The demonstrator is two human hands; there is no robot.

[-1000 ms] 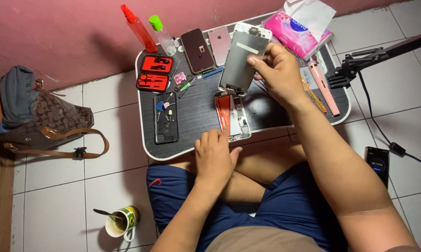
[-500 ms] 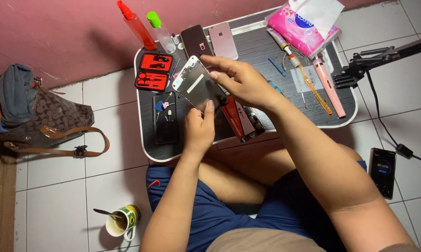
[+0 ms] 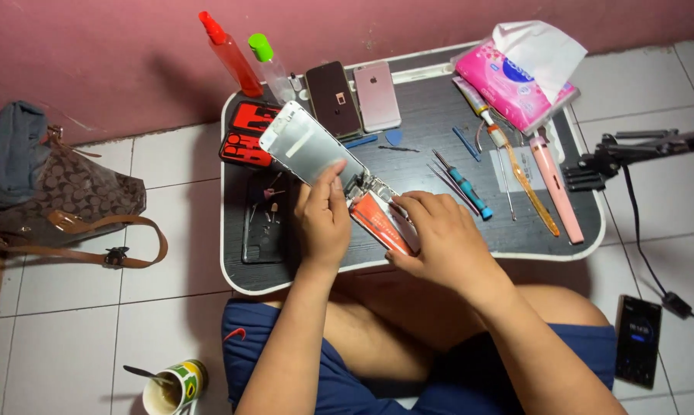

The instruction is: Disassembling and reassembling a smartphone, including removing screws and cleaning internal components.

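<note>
Head view: the person sits cross-legged on the tiled floor behind a low dark tabletop (image 3: pixel 431 131).

The left hand (image 3: pixel 325 223) is closed on the near end of a detached phone screen (image 3: pixel 310 147), thumb and fingers pinching its edge. The screen is lifted and tilted, back plate up; its long axis runs from the hand away to the far left.

The right hand (image 3: pixel 439 238) rests on the opened phone body (image 3: pixel 381 221), whose red-orange interior shows between the two hands. Its fingers are curled onto the body's right edge, steadying it; whether they pinch any small part cannot be told.

Screen and body meet at the screen's near-right end, just beside the right fingertips. The left hand is nearer the screen, the right nearer the body.

Also on the tabletop: a red tool case (image 3: pixel 249 132) at far left, two phones (image 3: pixel 376 95) lying face down at the far edge, a blue-handled screwdriver (image 3: pixel 470 192) to the right, and a pink tissue pack (image 3: pixel 512 84) at far right.
</note>
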